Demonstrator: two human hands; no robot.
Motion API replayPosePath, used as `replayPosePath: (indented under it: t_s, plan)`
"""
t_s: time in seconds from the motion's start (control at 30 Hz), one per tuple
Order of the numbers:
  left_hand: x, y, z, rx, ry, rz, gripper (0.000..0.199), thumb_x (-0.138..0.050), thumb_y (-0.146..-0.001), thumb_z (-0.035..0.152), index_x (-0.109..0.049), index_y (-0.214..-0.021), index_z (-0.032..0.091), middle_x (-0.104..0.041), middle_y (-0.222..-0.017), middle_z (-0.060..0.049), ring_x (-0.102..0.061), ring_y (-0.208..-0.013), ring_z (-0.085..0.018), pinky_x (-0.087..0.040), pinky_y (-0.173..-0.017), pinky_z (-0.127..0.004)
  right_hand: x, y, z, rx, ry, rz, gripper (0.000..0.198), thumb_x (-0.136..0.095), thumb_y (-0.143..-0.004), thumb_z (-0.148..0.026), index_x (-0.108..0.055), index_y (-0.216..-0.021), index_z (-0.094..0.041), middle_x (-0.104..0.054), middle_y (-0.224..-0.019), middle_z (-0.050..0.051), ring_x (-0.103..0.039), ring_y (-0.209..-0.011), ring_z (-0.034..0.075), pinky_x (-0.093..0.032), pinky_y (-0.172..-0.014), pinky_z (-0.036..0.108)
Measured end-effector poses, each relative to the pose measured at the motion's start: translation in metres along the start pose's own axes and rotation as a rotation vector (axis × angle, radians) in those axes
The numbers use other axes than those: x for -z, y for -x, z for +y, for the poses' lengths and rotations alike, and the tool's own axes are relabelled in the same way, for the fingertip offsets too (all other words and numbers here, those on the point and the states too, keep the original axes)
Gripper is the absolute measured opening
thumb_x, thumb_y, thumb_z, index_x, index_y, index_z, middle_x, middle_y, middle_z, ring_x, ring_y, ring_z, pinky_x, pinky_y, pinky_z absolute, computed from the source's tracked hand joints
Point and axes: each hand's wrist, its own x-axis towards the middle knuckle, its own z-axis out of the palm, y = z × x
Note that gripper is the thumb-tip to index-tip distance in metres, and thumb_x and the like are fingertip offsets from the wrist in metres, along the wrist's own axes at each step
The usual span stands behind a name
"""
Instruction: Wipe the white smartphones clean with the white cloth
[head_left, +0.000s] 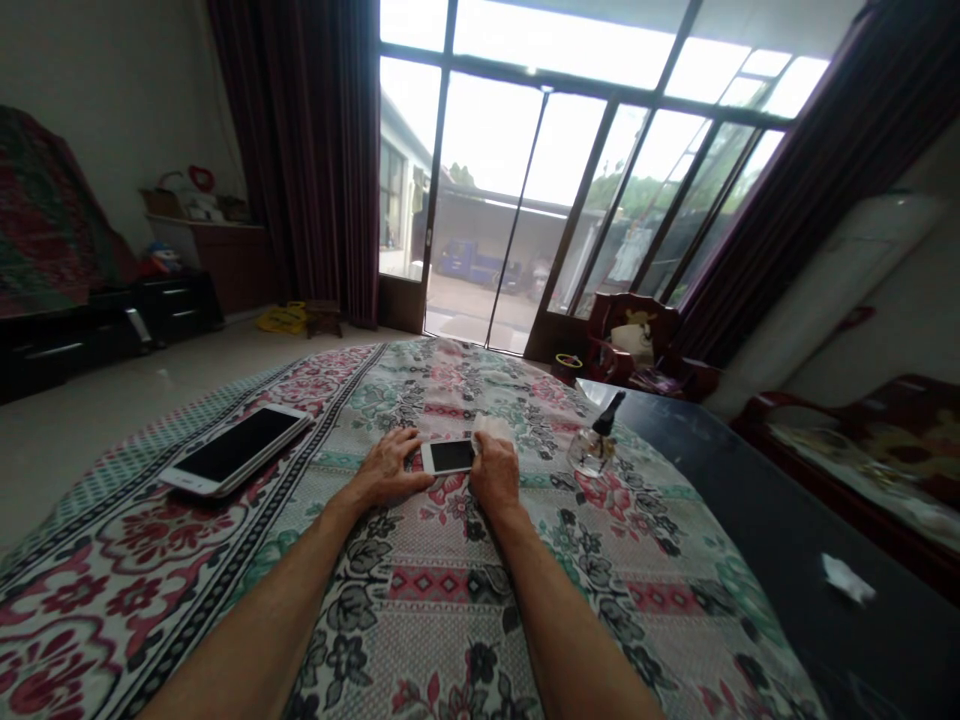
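Observation:
A small white smartphone (452, 457) with a dark screen lies crosswise in front of me, on or just above the patterned tablecloth (442, 540). My left hand (386, 470) steadies its left end, thumb along the near edge and fingers bent at the far side. At the other end, my right hand (495, 470) is closed on a white tissue (493, 428), which sticks out beyond the fingers. The right fingertips are partly hidden, and the tissue seems to touch the phone's right end.
To the left rests a larger white phone (238, 448), screen up. A clear glass spray bottle (592, 452) with a black nozzle stands at the right. Past it, a crumpled white tissue (847, 578) lies on a dark surface (757, 530). Wooden chairs and glass doors are farther back.

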Motion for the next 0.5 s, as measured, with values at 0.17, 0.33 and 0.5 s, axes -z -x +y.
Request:
replayPosePath:
  t_s: [0.17, 0.33, 0.5]
  plan:
    - [-0.001, 0.001, 0.000, -0.011, 0.000, 0.016, 0.063, -0.067, -0.071, 0.047, -0.057, -0.127, 0.020, -0.049, -0.141, -0.010, -0.038, -0.134, -0.031, -0.030, -0.111, -0.043, -0.004, 0.011, -0.018, 0.113, -0.060, -0.017, 0.040, -0.047, -0.080, -0.006, -0.066, -0.114, -0.016, -0.069, -0.100, 0.009, -0.055, -0.100, 0.021, -0.037, -0.090, 0.028]
    - [0.000, 0.000, -0.001, -0.051, 0.047, 0.044, 0.055, -0.067, -0.071, 0.047, -0.062, -0.121, 0.024, -0.052, -0.137, -0.007, -0.041, -0.130, -0.032, -0.031, -0.110, -0.046, -0.012, 0.023, -0.033, 0.321, -0.180, -0.047, 0.035, -0.049, -0.077, -0.005, -0.067, -0.104, -0.018, -0.069, -0.094, 0.006, -0.056, -0.095, 0.019, -0.038, -0.090, 0.027]
    - [-0.001, 0.000, -0.001, -0.085, 0.078, 0.061, 0.054, -0.067, -0.071, 0.047, -0.062, -0.119, 0.024, -0.053, -0.135, -0.006, -0.042, -0.129, -0.031, -0.032, -0.110, -0.046, -0.013, 0.022, -0.031, 0.322, -0.203, -0.035, 0.032, -0.050, -0.077, -0.004, -0.069, -0.099, -0.018, -0.070, -0.091, 0.005, -0.057, -0.093, 0.019, -0.039, -0.090, 0.027]
